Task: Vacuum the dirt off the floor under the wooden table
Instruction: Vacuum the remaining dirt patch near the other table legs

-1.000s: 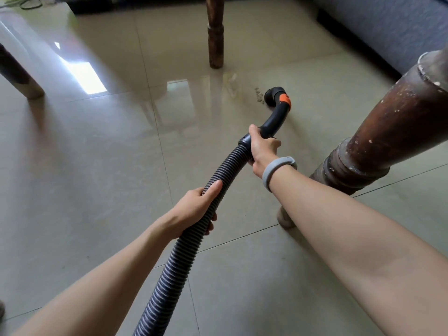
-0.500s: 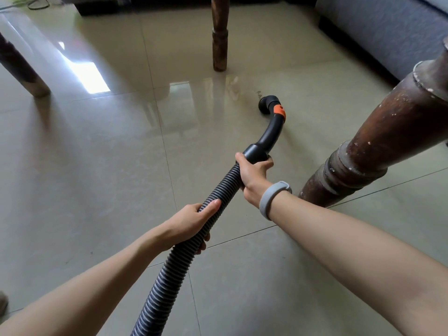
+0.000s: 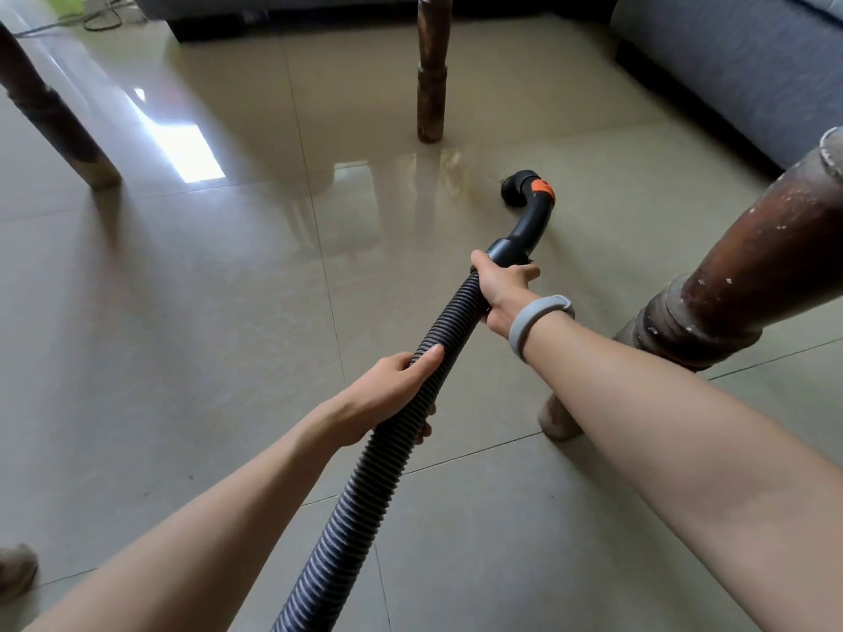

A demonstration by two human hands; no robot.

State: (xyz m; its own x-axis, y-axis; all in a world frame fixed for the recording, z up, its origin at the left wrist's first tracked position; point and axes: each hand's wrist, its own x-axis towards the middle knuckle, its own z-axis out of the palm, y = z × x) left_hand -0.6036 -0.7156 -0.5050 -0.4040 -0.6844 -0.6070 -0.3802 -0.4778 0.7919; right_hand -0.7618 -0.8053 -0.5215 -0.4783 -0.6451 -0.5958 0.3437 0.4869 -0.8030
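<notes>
- The vacuum hose (image 3: 365, 476) is long, dark and bumpy with ridges. It runs from the bottom of the view up toward the middle of the floor.
- At its far end is a smooth black curved nozzle (image 3: 529, 212) with an orange band (image 3: 543, 189) near the tip. The mouth of the nozzle points down and sits at the floor, between the far table leg and the near one.
- The right hand (image 3: 502, 289) is wrapped tight around the hose just where the ridges meet the smooth black part. There is a grey band (image 3: 533, 323) on that wrist.
- The left hand (image 3: 392, 394) is closed around the hose lower down, nearer the person. The thumb lies on top and the fingers curl under.
- The floor (image 3: 182, 335) is made of shiny pale tiles. A bright patch of light shows on it at the left.
- Any dirt by the nozzle is too small to tell.
- A thick brown wooden table leg (image 3: 739, 275) stands close on the right, with chipped paint. Another thin leg (image 3: 431, 75) stands farther back, and a third leg (image 3: 50, 116) leans in at the left.
- A grey sofa (image 3: 730, 61) sits at the top right corner.
</notes>
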